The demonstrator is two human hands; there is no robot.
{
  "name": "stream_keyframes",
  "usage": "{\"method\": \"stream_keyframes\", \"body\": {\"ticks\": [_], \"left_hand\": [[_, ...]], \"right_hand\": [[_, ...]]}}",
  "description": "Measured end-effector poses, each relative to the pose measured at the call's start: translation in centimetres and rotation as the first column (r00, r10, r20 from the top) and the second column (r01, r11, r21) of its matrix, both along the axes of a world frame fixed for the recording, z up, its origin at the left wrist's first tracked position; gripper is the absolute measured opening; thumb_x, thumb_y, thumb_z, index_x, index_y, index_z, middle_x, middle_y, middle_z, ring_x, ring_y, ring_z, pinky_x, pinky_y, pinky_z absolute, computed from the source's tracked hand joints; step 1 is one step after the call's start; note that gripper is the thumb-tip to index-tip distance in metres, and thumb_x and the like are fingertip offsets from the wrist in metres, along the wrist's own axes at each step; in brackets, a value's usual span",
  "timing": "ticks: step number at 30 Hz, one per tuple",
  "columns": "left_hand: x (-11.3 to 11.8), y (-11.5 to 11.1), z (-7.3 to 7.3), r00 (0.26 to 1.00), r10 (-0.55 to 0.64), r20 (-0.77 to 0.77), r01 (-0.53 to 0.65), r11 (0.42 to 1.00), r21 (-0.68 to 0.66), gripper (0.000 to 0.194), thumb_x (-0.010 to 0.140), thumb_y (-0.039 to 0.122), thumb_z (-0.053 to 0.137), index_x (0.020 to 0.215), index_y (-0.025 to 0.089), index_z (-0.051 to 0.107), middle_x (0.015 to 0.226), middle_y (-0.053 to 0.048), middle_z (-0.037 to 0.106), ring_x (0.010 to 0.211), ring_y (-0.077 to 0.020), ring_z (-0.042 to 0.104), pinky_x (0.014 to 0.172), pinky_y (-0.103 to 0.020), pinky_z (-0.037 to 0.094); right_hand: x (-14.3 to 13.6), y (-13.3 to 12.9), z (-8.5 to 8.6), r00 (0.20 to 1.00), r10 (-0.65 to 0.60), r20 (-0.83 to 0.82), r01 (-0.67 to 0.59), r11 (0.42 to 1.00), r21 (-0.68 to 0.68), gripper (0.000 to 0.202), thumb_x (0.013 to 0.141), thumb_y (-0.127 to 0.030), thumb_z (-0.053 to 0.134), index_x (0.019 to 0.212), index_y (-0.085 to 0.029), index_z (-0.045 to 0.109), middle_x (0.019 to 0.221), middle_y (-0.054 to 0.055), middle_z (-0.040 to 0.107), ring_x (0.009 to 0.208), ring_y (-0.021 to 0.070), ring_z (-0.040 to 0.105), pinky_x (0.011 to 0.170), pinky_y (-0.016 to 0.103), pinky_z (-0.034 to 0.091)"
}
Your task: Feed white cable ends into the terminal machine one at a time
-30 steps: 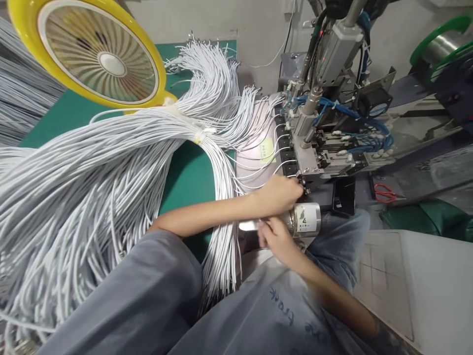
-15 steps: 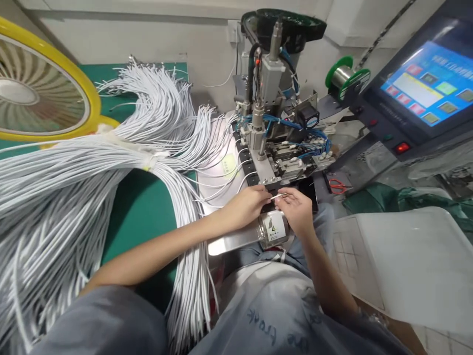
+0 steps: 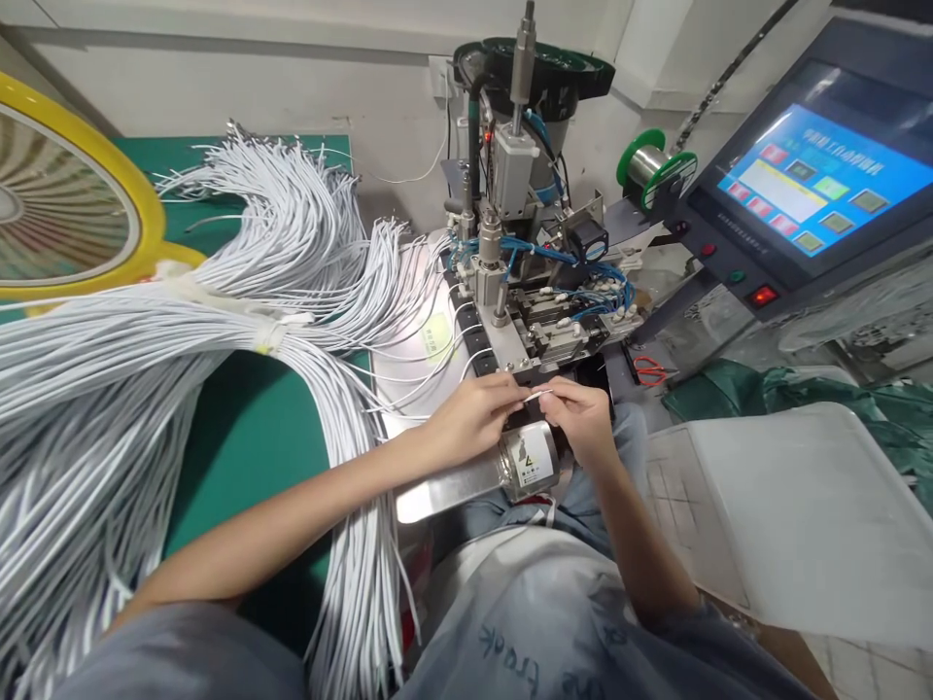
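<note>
Between my two hands a short stretch of white cable point(image 3: 537, 395) shows, right at the front edge of the soldering machine point(image 3: 510, 335). My left hand point(image 3: 477, 413) is closed on it in a pinch. Thumb and fingers of my right hand point(image 3: 583, 413) pinch its other end; the tip is hidden in the fingers. Just below my hands sits a clear container with a white label point(image 3: 534, 457), beside a bare metal plate point(image 3: 437, 489). Several white cables run from the machine's black holders point(image 3: 477, 340) to the left.
A thick bundle of white cables point(image 3: 292, 340) covers much of the green table point(image 3: 248, 437). A yellow fan point(image 3: 150, 209) stands at left. To the right are a control screen point(image 3: 823, 185), a solder wire spool point(image 3: 648, 167), red-handled scissors point(image 3: 648, 370) and a white bin point(image 3: 794, 515).
The view has shifted slightly, so the scene sits further left. My right hand has closed more tightly around the cable end, while my left hand keeps its pinch.
</note>
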State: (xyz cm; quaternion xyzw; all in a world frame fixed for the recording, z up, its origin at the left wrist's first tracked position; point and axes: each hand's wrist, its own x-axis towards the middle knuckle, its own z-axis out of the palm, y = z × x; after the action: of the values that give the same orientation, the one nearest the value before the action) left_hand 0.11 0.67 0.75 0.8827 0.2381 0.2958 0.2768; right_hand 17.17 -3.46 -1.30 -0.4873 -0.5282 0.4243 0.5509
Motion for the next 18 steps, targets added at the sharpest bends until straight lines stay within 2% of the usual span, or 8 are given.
{"method": "stream_keyframes", "body": {"ticks": [3,5,10,12,15,17,18], "left_hand": [[-0.1,0.0,0.2,0.994,-0.034,-0.102,0.036,0.999,0.021,0.034,0.083,0.005,0.037,0.103,0.013,0.063,0.079,-0.004,0.056,0.070,-0.0123,0.053,0.061,-0.022,0.042],[-0.1,0.0,0.2,0.990,-0.024,-0.138,0.031,0.999,0.045,0.033,0.084,0.006,0.036,0.102,0.012,0.063,0.078,-0.005,0.055,0.069,-0.0124,0.052,0.060,-0.022,0.042],[0.2,-0.2,-0.6,0.997,0.044,-0.063,-0.039,0.997,0.072,0.027,0.091,0.014,0.039,0.091,0.012,0.065,0.072,-0.004,0.053,0.065,-0.0114,0.050,0.057,-0.021,0.041],[0.3,-0.3,-0.7,0.997,0.060,-0.055,-0.054,0.994,0.095,0.026,0.092,0.015,0.039,0.090,0.012,0.065,0.071,-0.004,0.053,0.065,-0.0113,0.051,0.057,-0.021,0.042],[0.2,-0.3,-0.4,0.987,0.067,-0.143,-0.035,0.977,0.212,0.027,0.091,0.014,0.037,0.090,0.010,0.064,0.071,-0.004,0.054,0.062,-0.0112,0.050,0.055,-0.021,0.041],[0.0,-0.1,0.0,0.967,0.093,-0.236,0.000,0.929,0.369,0.028,0.089,0.010,0.035,0.092,0.009,0.063,0.071,-0.005,0.053,0.060,-0.0122,0.048,0.053,-0.023,0.040],[-0.1,0.0,0.2,0.955,0.108,-0.277,0.029,0.892,0.451,0.027,0.089,0.008,0.035,0.092,0.008,0.062,0.071,-0.005,0.054,0.060,-0.0130,0.048,0.054,-0.024,0.040]], "right_hand": [[0.9,0.1,0.9,0.984,0.004,0.181,-0.004,1.000,0.002,0.017,0.075,-0.029,0.060,0.067,-0.018,0.070,0.061,0.002,0.058,0.056,0.0120,0.049,0.050,0.025,0.038],[0.9,0.1,0.9,0.972,-0.002,0.236,0.006,1.000,-0.017,0.019,0.074,-0.031,0.060,0.066,-0.017,0.070,0.057,0.001,0.055,0.052,0.0112,0.045,0.048,0.025,0.035],[-1.1,-0.1,-0.5,0.991,-0.119,0.064,0.122,0.992,-0.042,0.021,0.075,-0.034,0.058,0.067,-0.017,0.068,0.063,0.003,0.060,0.061,0.0152,0.053,0.057,0.029,0.043],[-2.0,-0.5,-1.0,0.979,-0.193,0.061,0.195,0.981,-0.016,0.022,0.078,-0.034,0.056,0.067,-0.017,0.067,0.064,0.003,0.059,0.061,0.0151,0.052,0.059,0.029,0.044],[-2.4,-1.3,-1.0,0.912,-0.313,0.263,0.289,0.949,0.129,0.025,0.082,-0.031,0.053,0.064,-0.018,0.064,0.053,-0.001,0.044,0.050,0.0115,0.039,0.056,0.028,0.039],[-1.8,-1.6,-0.4,0.849,-0.326,0.416,0.252,0.941,0.224,0.026,0.082,-0.027,0.053,0.059,-0.018,0.061,0.049,-0.004,0.033,0.047,0.0102,0.030,0.053,0.027,0.034],[-1.4,-1.6,0.1,0.830,-0.294,0.473,0.202,0.950,0.237,0.027,0.082,-0.025,0.052,0.056,-0.018,0.058,0.049,-0.005,0.029,0.047,0.0099,0.028,0.053,0.027,0.032]]}}
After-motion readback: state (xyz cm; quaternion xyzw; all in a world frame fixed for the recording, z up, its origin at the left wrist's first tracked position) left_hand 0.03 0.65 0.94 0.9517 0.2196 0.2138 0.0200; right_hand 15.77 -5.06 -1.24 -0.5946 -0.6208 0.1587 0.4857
